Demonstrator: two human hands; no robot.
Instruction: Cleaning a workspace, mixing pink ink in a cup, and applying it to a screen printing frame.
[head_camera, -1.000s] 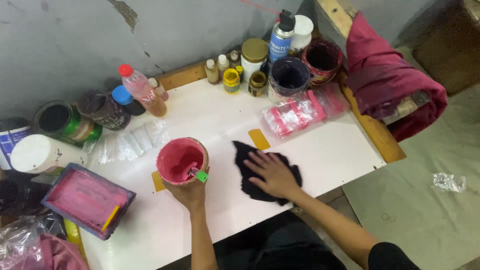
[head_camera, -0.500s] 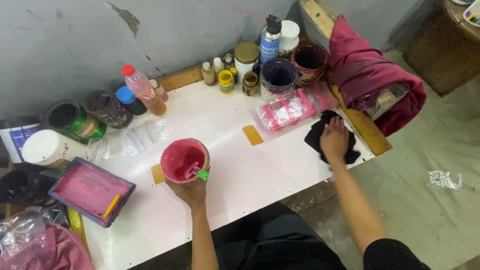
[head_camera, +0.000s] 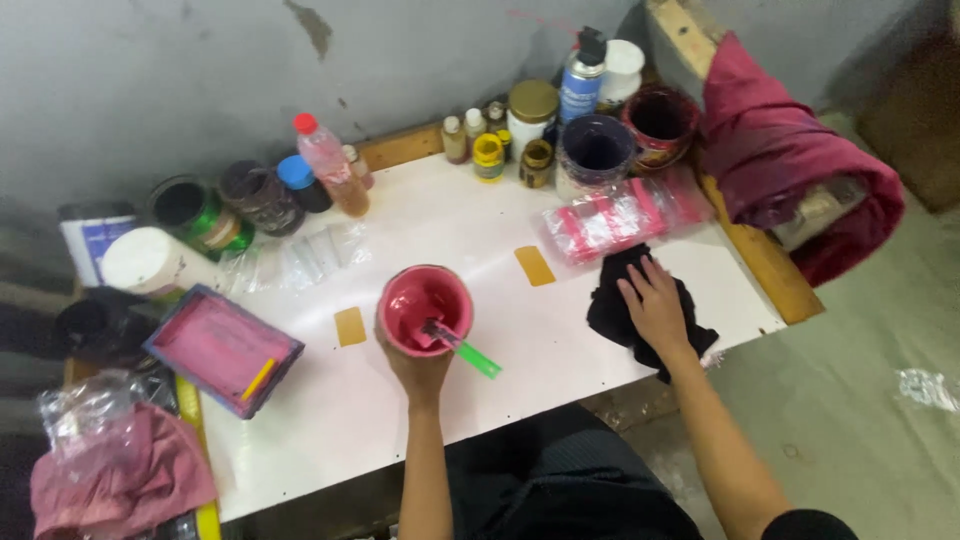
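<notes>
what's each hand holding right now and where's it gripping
The left hand grips the pink cup by its near rim and side. The right hand lies flat on the black cloth, pressing rather than gripping.

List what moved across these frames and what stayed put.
The right hand slid the black cloth from the table's middle out to the right edge, then partway back. The left hand kept hold of the pink cup with its green-handled brush. The jars and the tray stayed.
</notes>
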